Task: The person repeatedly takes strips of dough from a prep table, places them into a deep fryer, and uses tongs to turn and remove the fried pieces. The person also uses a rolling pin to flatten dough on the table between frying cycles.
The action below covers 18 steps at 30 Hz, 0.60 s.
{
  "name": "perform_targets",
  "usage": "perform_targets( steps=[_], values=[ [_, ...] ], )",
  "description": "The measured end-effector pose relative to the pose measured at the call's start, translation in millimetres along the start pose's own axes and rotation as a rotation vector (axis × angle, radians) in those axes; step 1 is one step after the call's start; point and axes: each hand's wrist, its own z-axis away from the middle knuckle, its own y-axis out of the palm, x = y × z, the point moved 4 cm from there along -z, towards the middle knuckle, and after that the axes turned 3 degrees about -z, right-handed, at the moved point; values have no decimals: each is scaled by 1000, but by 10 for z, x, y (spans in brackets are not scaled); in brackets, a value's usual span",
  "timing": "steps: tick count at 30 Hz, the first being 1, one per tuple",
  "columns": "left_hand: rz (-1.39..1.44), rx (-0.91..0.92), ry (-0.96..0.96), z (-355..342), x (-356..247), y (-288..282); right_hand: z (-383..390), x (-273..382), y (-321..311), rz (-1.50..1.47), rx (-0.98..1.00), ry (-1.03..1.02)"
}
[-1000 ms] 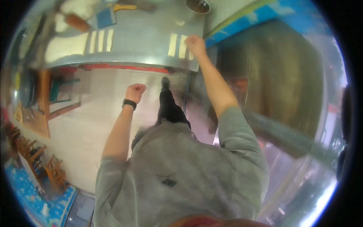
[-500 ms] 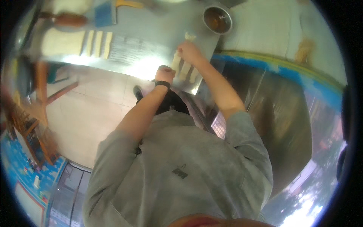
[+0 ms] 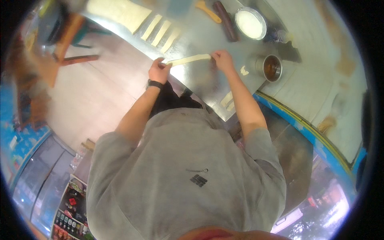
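A pale strip of dough (image 3: pixel 190 59) stretches between my two hands, over the metal table (image 3: pixel 200 82). My left hand (image 3: pixel 159 71) pinches its left end near the table's front edge. At the other end, my right hand (image 3: pixel 224 61) grips the strip between its fingertips. Beyond my left hand lie three cut strips (image 3: pixel 161 33) beside a larger dough sheet (image 3: pixel 120 13). More dough strips (image 3: pixel 227 100) rest at the table's near right corner, partly behind my right forearm. A small dough scrap (image 3: pixel 244 71) sits right of my right hand.
A metal bowl of brown liquid (image 3: pixel 272 68) stands at the right, with a bowl of white stuff (image 3: pixel 250 23) farther back. Near it lie a dark rolling pin (image 3: pixel 226 21) and a tool with a yellow wooden handle (image 3: pixel 208 12). A wooden stool (image 3: pixel 64 52) stands on the floor at left.
My view has turned, shifting the table in the picture. Both hands have moved from the strips at the table's right corner toward the cut strips, and now hold one strip stretched between them.
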Motion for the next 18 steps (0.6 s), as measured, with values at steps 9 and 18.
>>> perform_targets(
  steps=[9,18],
  values=[
    [-347,136,-120,-803,-222,36,-1242,1176,800,550,54,-410],
    [468,69,-68,-460,-353,-55,-530,735,224,-316,-109,50]
  ],
)
